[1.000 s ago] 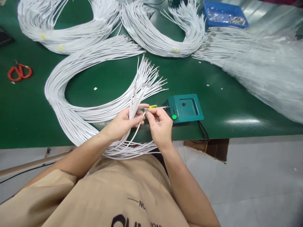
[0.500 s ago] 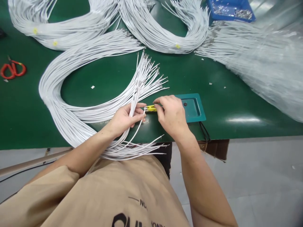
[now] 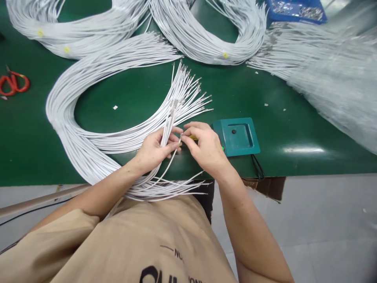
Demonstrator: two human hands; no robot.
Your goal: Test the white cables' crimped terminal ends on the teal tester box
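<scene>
My left hand (image 3: 157, 148) is closed round a few white wires (image 3: 166, 137) that stand up between its fingers, metal tips upward. Its thumb and finger pinch one separate wire (image 3: 171, 160), which curves up from below. My right hand (image 3: 203, 144) meets it there, thumb and forefinger pinched at that wire's metal end (image 3: 181, 136). Behind the right fingers a yellow part (image 3: 193, 137) shows only in a small piece. Just right of this hand lies a teal device (image 3: 239, 135) with a shallow tray and a black knob.
A large looped bundle of white wires (image 3: 63, 98) lies left, its tipped ends fanning out near my hands. More bundles (image 3: 206, 43) fill the back. Plastic-covered wires (image 3: 330, 74) lie right, below a blue bin (image 3: 297, 11) of small metal parts. Red-handled scissors (image 3: 14, 83) rest far left.
My right hand has moved left to the wire end at my left fingertips, now covering most of the yellow part. The left hand keeps its hold. The view has shifted slightly.
</scene>
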